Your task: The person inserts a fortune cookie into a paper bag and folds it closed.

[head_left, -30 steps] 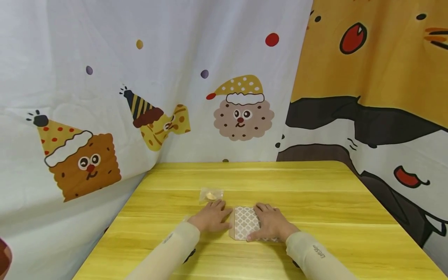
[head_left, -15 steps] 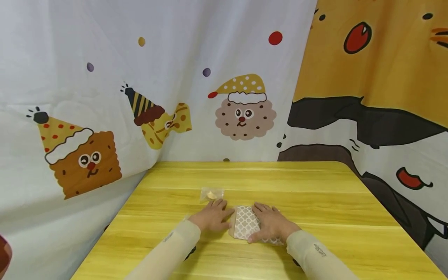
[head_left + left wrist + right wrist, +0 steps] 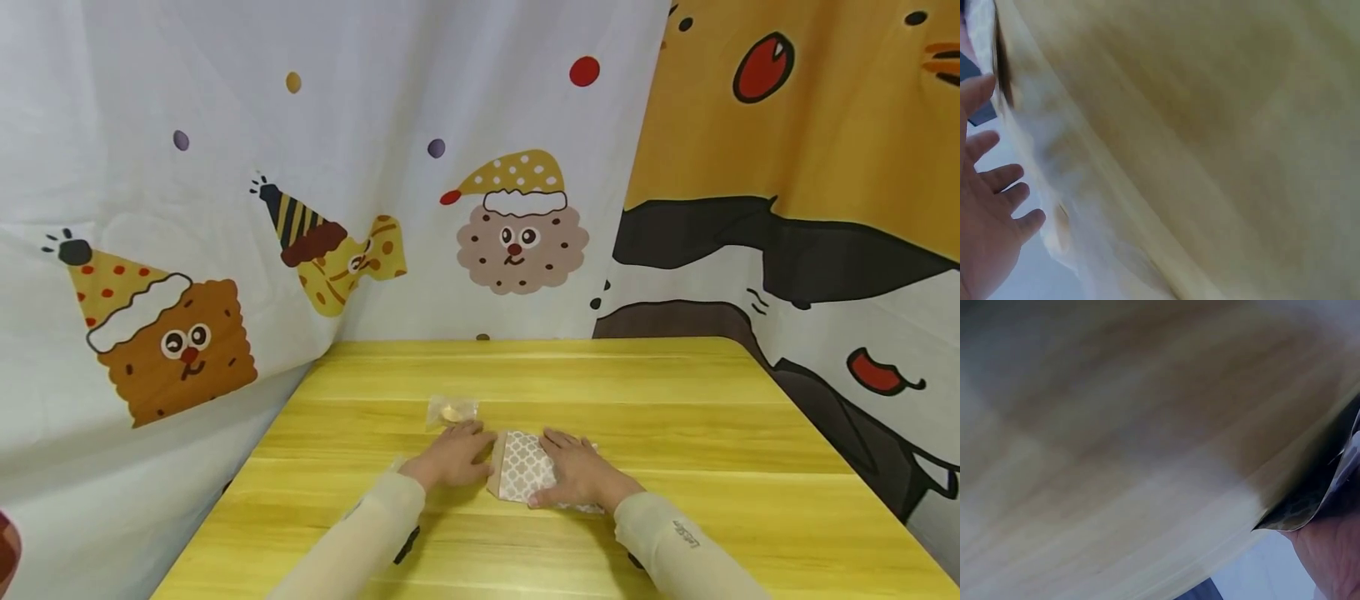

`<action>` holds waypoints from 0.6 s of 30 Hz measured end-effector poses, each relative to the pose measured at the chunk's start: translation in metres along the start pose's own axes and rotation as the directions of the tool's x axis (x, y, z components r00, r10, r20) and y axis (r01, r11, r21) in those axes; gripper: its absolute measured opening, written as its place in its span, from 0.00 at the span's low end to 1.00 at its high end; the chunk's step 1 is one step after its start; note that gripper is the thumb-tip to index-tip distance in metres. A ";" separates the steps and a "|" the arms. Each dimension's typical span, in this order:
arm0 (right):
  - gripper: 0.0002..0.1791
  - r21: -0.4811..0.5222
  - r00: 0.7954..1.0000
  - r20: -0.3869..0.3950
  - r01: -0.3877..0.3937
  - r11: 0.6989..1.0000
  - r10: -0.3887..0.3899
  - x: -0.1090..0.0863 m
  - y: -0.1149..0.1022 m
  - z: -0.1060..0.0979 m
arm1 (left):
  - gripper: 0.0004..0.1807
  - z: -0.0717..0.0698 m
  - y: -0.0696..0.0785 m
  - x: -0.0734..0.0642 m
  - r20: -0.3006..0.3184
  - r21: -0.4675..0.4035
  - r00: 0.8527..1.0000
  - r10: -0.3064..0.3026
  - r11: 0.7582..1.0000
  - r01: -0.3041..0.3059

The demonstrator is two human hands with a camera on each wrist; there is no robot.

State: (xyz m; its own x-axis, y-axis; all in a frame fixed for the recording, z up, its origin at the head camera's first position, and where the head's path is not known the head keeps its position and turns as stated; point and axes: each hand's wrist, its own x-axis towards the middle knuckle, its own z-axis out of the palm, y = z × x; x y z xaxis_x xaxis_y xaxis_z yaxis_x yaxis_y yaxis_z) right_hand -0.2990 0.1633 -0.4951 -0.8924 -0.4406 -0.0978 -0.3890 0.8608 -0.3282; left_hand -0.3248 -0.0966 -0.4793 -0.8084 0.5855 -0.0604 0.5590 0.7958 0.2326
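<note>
A flat paper packet (image 3: 522, 468) with a beige-and-white lattice print and a plain brown strip along its left end lies on the wooden table. My right hand (image 3: 577, 473) rests on its right part, fingers spread, covering much of the print. At the brown strip, the fingertips of my left hand (image 3: 453, 456) come right up to the edge, palm down. In the left wrist view, the left hand (image 3: 988, 206) shows its fingers apart at the side of the frame. The right wrist view has the packet's dark, lifted edge (image 3: 1300, 506) beside the right hand (image 3: 1329, 556).
Just beyond the left fingers lies a small clear plastic bag (image 3: 452, 412) with a pale tan item inside. The wooden table (image 3: 600, 383) reaches back to a hanging cloth (image 3: 390, 108) printed with cartoon figures, which also runs along both sides.
The head view has tilted down slightly. The left fingers have shifted a little at the brown strip; the right hand stays spread on the packet.
</note>
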 end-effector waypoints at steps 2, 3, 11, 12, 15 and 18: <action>0.62 0.004 1.000 0.002 -0.002 1.000 0.002 0.000 0.000 0.000 | 0.32 0.001 0.001 0.001 -0.066 -0.069 0.997 0.027 0.997 -0.031; 0.62 0.009 1.000 0.002 -0.004 1.000 0.004 0.000 0.000 0.000 | 0.31 0.000 0.003 0.001 -0.097 -0.118 0.995 0.036 0.992 -0.047; 0.64 0.001 1.000 0.007 -0.010 1.000 0.010 0.002 0.000 0.001 | 0.25 0.001 0.022 0.005 -0.208 -0.467 0.978 -0.003 0.879 -0.097; 0.64 0.004 1.000 0.006 -0.009 1.000 0.009 0.002 0.001 0.001 | 0.25 0.002 0.023 0.005 -0.208 -0.488 0.978 -0.011 0.868 -0.094; 0.64 0.016 1.000 0.005 -0.004 1.000 0.004 0.003 0.001 0.002 | 0.24 0.004 0.025 0.006 -0.199 -0.520 0.979 -0.052 0.852 -0.060; 0.64 0.023 1.000 0.003 0.001 1.000 -0.001 0.004 0.001 0.002 | 0.24 0.007 0.025 0.006 -0.195 -0.532 0.977 -0.088 0.846 -0.030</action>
State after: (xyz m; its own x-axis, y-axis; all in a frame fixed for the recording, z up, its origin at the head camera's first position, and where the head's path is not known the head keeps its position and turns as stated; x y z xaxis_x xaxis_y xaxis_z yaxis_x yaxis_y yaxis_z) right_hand -0.3021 0.1621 -0.4976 -0.8913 -0.4421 -0.1002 -0.3845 0.8544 -0.3496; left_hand -0.3145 -0.0724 -0.4805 -0.8746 0.4723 0.1095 0.3992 0.5733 0.7155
